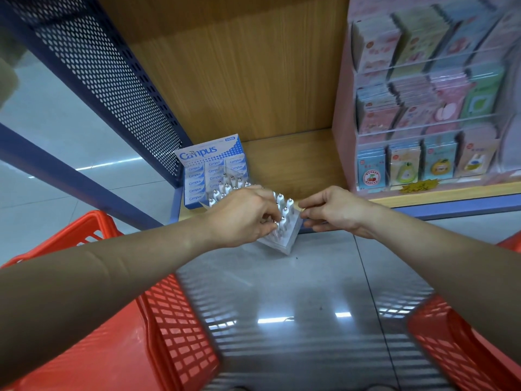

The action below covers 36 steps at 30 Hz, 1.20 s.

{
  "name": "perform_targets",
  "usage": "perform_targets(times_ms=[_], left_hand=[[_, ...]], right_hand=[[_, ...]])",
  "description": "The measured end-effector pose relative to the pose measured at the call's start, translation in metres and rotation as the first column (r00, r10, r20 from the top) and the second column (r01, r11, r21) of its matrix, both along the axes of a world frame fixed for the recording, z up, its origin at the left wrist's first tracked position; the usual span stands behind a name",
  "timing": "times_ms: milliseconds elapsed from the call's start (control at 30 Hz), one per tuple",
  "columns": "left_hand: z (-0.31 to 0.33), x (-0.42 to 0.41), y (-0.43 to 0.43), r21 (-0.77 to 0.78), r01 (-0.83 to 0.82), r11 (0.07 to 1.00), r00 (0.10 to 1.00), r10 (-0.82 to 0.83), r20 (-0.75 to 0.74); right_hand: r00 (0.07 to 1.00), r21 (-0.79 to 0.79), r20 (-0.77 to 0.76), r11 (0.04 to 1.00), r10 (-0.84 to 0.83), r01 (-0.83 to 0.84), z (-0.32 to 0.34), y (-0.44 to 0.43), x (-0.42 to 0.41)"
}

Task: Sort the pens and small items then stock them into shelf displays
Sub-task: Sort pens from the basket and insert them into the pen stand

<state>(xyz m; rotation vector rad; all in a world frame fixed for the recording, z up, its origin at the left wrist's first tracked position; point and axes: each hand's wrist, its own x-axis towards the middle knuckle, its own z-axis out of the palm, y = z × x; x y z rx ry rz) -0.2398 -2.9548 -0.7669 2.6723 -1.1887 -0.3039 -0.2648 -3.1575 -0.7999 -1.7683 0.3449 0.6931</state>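
Reaching down to the bottom shelf (293, 159), you've got both hands on the pen display. Your left hand (242, 218) sits over the top of the white pens (280, 198), fingers curled, with the fingertips pinching one in the near rows. Your right hand (335, 211) is curled too, gripping the right corner of the clear holder (284, 244) the pens stand in.

The holder sits at the front of the wooden shelf, turned at an angle, and its near corner pokes out past the front lip over the floor (296, 292). The pens stand upright in rows, tips up.

Just behind and left of the holder there's a blue Campus box (210, 162) tucked against the blue perforated side panel (112, 80). Off to the right on the same shelf is a pink rack (342, 122) full of little pastel notepads, pretty blurry. A red basket (174, 314) is under your left arm, and another basket (451, 348) is under your right.
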Motion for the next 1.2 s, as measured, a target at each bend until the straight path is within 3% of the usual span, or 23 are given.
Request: perform_targets(times_ms=[367,567,733,933,1100,1200], left_hand=[[0.004,-0.006,-0.002,0.067,-0.001,0.998,0.999,0.003,-0.036],[0.006,-0.002,0.003,0.007,-0.007,1.0,1.0,0.007,0.013],[0.002,-0.004,0.015,-0.074,-0.03,0.997,0.998,0.035,0.056],[0.003,-0.009,0.012,-0.084,-0.148,0.985,0.988,0.145,-0.045],[0.0,-0.009,0.004,-0.055,-0.178,0.983,0.981,0.172,-0.093],[0.004,-0.005,0.009,-0.128,-0.225,0.966,0.972,0.214,-0.094]], right_hand=[[1.0,-0.028,-0.004,1.0,0.006,-0.006,-0.007,-0.001,0.001],[0.999,-0.034,0.047,0.999,0.026,-0.025,-0.008,0.002,0.0],[0.984,-0.189,0.16,0.981,0.079,-0.048,-0.01,0.004,0.007],[0.944,-0.411,0.207,0.899,0.257,-0.155,-0.01,0.01,0.022],[0.965,-0.336,0.189,0.935,0.183,-0.112,-0.015,0.023,0.025],[0.971,-0.321,0.205,0.946,0.123,-0.052,-0.019,0.027,0.025]])
